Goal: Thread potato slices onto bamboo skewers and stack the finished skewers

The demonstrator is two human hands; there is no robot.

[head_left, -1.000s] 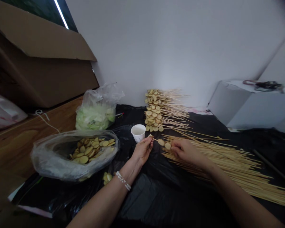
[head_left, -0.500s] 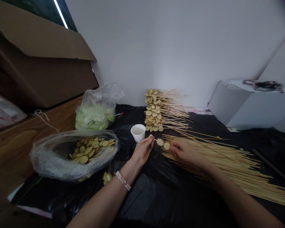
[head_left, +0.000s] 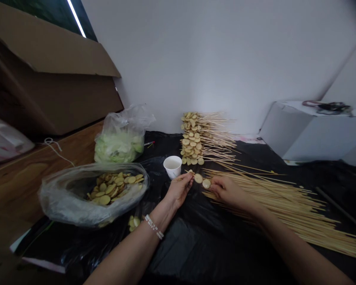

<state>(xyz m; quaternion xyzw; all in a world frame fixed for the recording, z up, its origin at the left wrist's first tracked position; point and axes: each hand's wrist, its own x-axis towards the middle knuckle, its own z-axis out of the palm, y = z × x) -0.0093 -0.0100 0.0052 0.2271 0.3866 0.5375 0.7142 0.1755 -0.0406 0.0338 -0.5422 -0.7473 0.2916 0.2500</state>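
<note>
My left hand (head_left: 180,188) pinches a small pale slice (head_left: 190,171) at the tip of a thin stick, just right of a white paper cup (head_left: 172,166). Two round slices (head_left: 198,178) sit on that stick between my hands. Closed around the stick's other side is my right hand (head_left: 224,190), beside the right-hand slice. Under and beyond it lies a wide spread of bare wooden sticks (head_left: 279,202). Behind the hands, filled skewers (head_left: 191,142) are piled with their slices to the left.
An open plastic bag (head_left: 62,202) of slices lies at left, with a tied bag of pale green pieces (head_left: 118,146) behind it. A few slices (head_left: 134,222) rest near my left forearm. A cardboard box (head_left: 53,95) and a white box (head_left: 308,130) flank the black sheet.
The tip slice is now on the stick's end, pressed by my left fingers. My right hand and the two round slices have shifted slightly left.
</note>
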